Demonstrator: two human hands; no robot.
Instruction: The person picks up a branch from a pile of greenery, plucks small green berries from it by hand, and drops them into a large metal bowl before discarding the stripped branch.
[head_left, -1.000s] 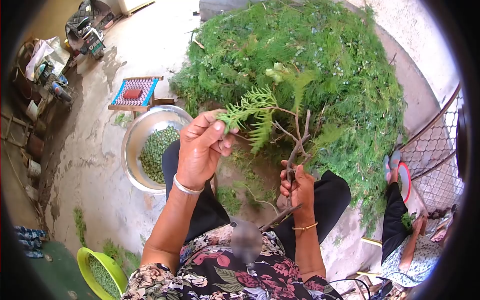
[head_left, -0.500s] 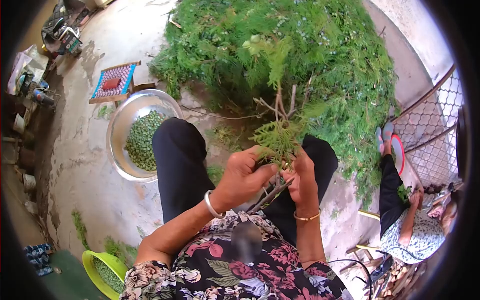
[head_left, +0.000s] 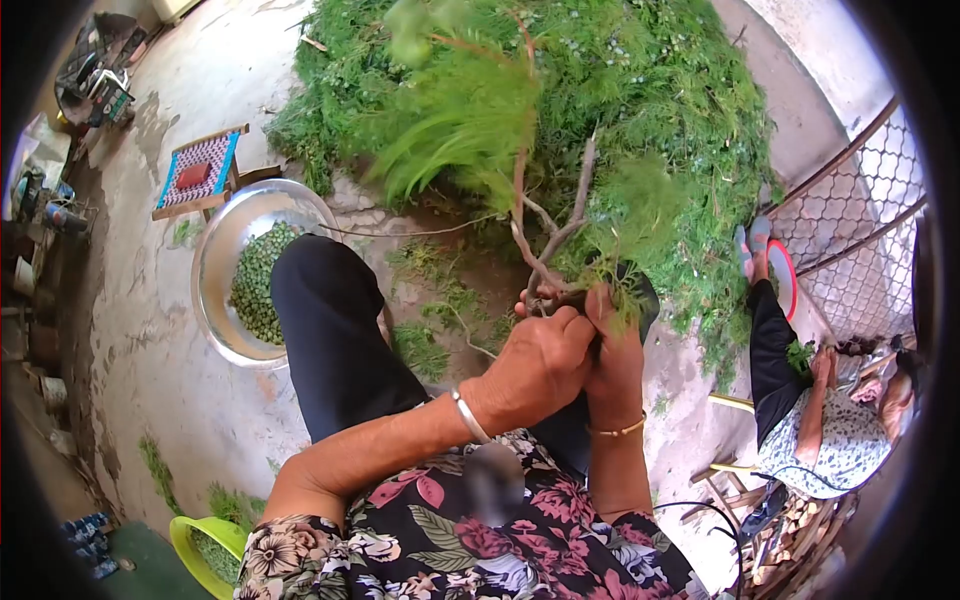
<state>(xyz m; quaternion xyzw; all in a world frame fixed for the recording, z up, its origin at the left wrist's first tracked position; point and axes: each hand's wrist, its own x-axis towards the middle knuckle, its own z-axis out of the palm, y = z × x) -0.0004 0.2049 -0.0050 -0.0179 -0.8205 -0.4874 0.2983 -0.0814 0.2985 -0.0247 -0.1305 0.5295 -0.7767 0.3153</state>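
Note:
A forked conifer branch (head_left: pixel 524 235) with bare brown stems and feathery green foliage rises between my knees. Its lower end passes into my right hand (head_left: pixel 612 350), which is closed around it, thumb up beside a small green sprig (head_left: pixel 626 290). My left hand (head_left: pixel 540 362) is closed in a fist right against the right hand, below the branch's fork. Whatever its fingers pinch is hidden behind the knuckles. The upper foliage is blurred by motion.
A large heap of cut greenery (head_left: pixel 640 120) lies ahead. To the left stand a metal basin (head_left: pixel 215 325) of green berries, a woven stool (head_left: pixel 205 168) and a yellow-green basin (head_left: pixel 185 550). Another person (head_left: pixel 825 435) sits at right, beside wire mesh (head_left: pixel 850 220) and firewood (head_left: pixel 800 545).
The branch has turned, with its bare forked stems now nearer and its foliage swung up and left. My left hand has moved right and down from the sprig, against my right hand.

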